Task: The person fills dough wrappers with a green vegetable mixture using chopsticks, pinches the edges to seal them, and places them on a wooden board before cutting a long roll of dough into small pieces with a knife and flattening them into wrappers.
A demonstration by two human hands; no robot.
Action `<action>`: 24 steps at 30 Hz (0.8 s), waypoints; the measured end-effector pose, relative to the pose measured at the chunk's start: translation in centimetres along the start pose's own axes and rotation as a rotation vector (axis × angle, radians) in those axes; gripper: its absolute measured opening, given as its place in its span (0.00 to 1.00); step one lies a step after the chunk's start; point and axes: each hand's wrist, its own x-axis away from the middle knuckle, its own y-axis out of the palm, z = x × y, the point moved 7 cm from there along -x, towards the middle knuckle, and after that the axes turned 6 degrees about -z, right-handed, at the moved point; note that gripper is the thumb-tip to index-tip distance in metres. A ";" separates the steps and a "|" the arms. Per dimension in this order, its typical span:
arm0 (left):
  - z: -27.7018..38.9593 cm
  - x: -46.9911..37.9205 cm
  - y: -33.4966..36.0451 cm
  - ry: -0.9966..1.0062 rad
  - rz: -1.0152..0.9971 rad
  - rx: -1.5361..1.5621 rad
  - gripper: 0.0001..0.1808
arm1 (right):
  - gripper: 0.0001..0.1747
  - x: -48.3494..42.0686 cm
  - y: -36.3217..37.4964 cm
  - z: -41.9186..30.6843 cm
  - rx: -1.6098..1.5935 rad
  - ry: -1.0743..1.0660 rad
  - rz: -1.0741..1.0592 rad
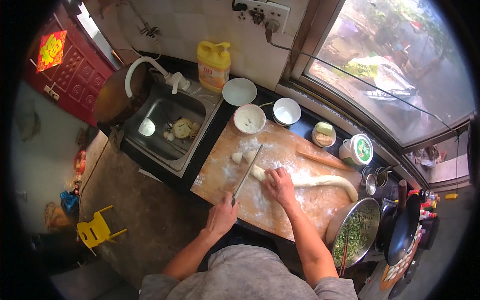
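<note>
My left hand (222, 214) grips the handle of a kitchen knife (247, 174), whose blade points away from me across the left end of a dough rope (322, 181). My right hand (279, 185) holds the rope just right of the blade, fingers curled over it. From there the rope runs right and bends toward me at its far end. Small cut dough pieces (237, 158) lie left of the blade. Beneath everything is a wooden board (215, 180) dusted with flour. Whether the blade touches the board is hard to see.
A steel bowl of chopped greens (352, 232) with chopsticks overlaps the board's right corner. A rolling pin (326, 161) lies along the back. Behind stand a bowl of flour (249, 119), white bowls (287, 111) and a lidded tub (356, 150). Left is a sink (176, 129); right, a wok (403, 232).
</note>
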 end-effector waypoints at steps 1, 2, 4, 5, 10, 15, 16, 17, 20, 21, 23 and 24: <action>0.1 0.7 0.3 -0.023 -0.020 -0.014 0.14 | 0.18 -0.1 0.0 -0.2 -0.001 -0.004 0.001; 0.3 1.2 0.5 -0.046 -0.041 -0.028 0.14 | 0.18 -0.1 -0.1 -0.3 0.003 -0.011 0.018; 0.8 1.9 0.8 -0.035 -0.046 -0.058 0.13 | 0.18 0.2 -0.1 -0.4 0.001 -0.014 0.030; 1.1 2.2 1.1 -0.018 -0.051 -0.087 0.13 | 0.18 0.3 0.0 -0.3 -0.006 -0.006 0.026; 0.4 2.2 2.6 -0.058 -0.062 -0.140 0.13 | 0.18 0.2 0.0 -0.2 -0.033 -0.012 0.019; -0.9 -0.3 4.6 -0.114 -0.113 -0.132 0.13 | 0.24 0.7 -1.3 -0.8 0.118 -0.013 0.005; -1.3 -0.5 4.3 -0.090 -0.080 -0.097 0.13 | 0.24 1.0 -1.4 -0.4 0.122 -0.015 0.005; -1.5 -0.2 4.3 -0.089 -0.078 -0.093 0.13 | 0.24 1.3 -1.3 0.4 0.119 0.020 -0.021; 0.6 0.5 2.6 -0.023 0.016 0.027 0.13 | 0.24 1.3 -1.0 2.4 0.086 0.108 -0.039; 1.1 0.7 2.6 -0.025 0.015 0.025 0.13 | 0.23 1.2 -0.9 2.9 0.058 0.149 -0.037; 2.2 1.0 2.5 -0.010 0.032 0.036 0.13 | 0.22 1.3 -0.7 3.1 0.054 0.158 -0.028; 2.4 1.3 2.8 -0.010 0.033 0.034 0.13 | 0.21 1.2 -0.7 3.1 0.053 0.167 -0.016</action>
